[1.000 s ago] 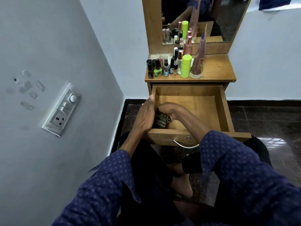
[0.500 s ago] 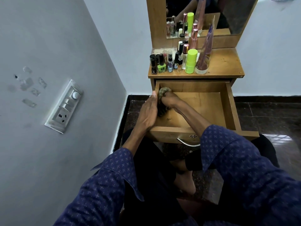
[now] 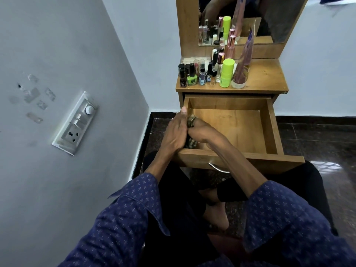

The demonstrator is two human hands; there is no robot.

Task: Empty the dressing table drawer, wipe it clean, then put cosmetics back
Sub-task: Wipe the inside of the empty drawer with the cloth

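Open drawer (image 3: 237, 124) — cosmetics (image 3: 212, 72) on top

Left hand (image 3: 176, 130) flat, fingers extended forward; right hand (image 3: 200, 130) clenched beside it — both forearms bare, sleeves pushed back.

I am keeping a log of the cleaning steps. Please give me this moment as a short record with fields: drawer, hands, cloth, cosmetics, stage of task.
drawer: drawer pulled open, nothing inside but the cloth and right hand
left hand: left hand on the drawer's left wall
right hand: right hand inside the drawer, grip closed on the cloth
cloth: cloth bunched at the left inner wall
cosmetics: cosmetics standing on the tabletop, below the mirror
stage: emptied; wiping; nothing put back yet
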